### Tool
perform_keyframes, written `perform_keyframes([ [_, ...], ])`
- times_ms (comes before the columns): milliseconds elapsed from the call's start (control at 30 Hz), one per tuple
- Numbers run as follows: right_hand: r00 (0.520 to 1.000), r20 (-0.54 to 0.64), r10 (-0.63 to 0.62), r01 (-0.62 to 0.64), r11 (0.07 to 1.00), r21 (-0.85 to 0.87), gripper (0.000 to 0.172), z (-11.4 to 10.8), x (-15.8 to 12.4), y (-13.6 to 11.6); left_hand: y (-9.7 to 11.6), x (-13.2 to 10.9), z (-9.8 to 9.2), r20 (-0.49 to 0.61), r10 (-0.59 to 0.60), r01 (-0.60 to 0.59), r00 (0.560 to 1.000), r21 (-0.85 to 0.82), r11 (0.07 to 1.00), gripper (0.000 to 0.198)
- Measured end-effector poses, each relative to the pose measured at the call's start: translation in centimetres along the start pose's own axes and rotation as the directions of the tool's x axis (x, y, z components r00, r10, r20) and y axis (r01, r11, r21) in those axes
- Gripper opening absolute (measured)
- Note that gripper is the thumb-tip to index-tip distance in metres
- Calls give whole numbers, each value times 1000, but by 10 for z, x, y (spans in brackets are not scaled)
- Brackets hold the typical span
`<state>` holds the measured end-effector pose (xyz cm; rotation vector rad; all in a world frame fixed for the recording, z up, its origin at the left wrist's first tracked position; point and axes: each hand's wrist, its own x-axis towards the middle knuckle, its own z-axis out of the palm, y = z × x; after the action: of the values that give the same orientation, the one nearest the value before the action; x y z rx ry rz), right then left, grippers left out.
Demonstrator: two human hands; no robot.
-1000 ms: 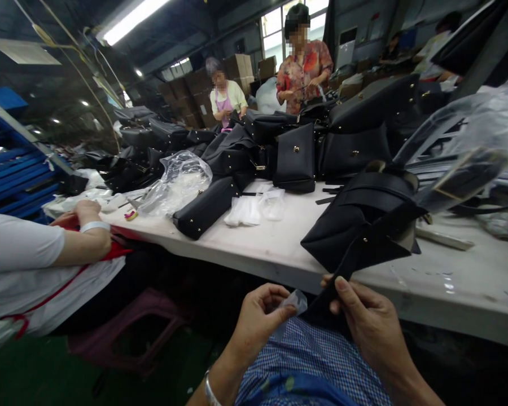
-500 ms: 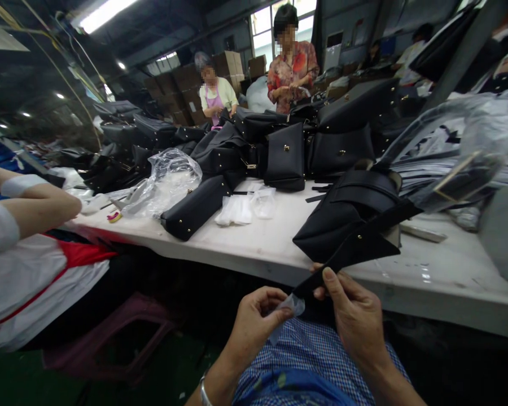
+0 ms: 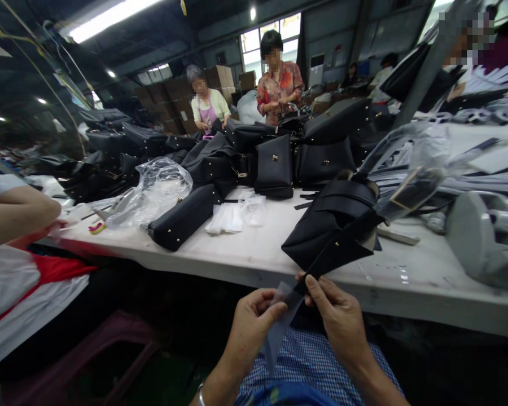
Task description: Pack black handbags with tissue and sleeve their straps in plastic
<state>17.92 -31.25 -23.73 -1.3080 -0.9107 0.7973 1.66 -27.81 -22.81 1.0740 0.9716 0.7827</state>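
Note:
My left hand (image 3: 256,318) pinches a clear plastic sleeve (image 3: 283,321) between thumb and fingers, its lower end hanging over my lap. The sleeve's upper end meets the tip of a black strap (image 3: 317,264). My right hand (image 3: 336,310) is closed on that strap near its end, thumb on top. The strap runs up across a black handbag (image 3: 330,225), which lies tilted at the table's front edge with gold studs on its side. How far the strap end sits inside the sleeve I cannot tell.
Several black handbags (image 3: 275,163) are piled along the white table (image 3: 237,254). White plastic pieces (image 3: 226,219) and a crumpled clear bag (image 3: 152,189) lie left of my bag. A grey machine (image 3: 485,242) stands at right. A co-worker's arm (image 3: 19,203) is at left; two people stand across the table.
More of the plastic sleeve now shows, stretched out long below and above my left fingers. My right hand still grips the strap. The whole view has shifted slightly to the right.

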Motion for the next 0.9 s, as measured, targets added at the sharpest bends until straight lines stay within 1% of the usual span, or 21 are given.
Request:
perform_keyframes([
  [100, 999, 8, 44, -45, 998, 35, 31, -3, 4, 1, 6, 10, 11, 17, 37, -37, 999, -1, 999, 34],
  [133, 997, -5, 76, -76, 995, 62, 32, -5, 6, 2, 8, 15, 15, 17, 50, -50, 999, -5, 999, 36],
  [200, 992, -37, 124, -118, 985, 127, 41, -9, 12, 5, 12, 25, 22, 17, 75, -75, 997, 0, 997, 38],
  [267, 993, -45, 110, -101, 981, 168, 41, -14, 18, 5, 16, 37, 29, 25, 100, -101, 995, 16, 995, 39],
  [333, 998, -23, 61, -56, 982, 182, 40, -17, 24, 2, 22, 48, 34, 50, 122, -123, 991, 23, 992, 40],
  [400, 1000, -3, 29, -28, 983, 179, 43, -18, 31, -5, 29, 57, 39, 79, 136, -137, 988, 10, 991, 41],
  [467, 1000, -5, 23, -22, 986, 163, 42, -18, 36, -12, 37, 64, 42, 102, 148, -149, 984, 3, 989, 41],
  [600, 998, -55, 23, -17, 996, 93, 43, -16, 44, -21, 47, 71, 46, 125, 179, -178, 976, -18, 984, 35],
  [733, 997, -73, -5, 3, 999, -33, 45, -15, 49, -25, 46, 73, 46, 145, 205, -202, 968, -32, 979, 32],
  [900, 996, -81, -20, 10, 992, -125, 45, -11, 54, -29, 46, 72, 44, 156, 248, -248, 956, -18, 969, 30],
])
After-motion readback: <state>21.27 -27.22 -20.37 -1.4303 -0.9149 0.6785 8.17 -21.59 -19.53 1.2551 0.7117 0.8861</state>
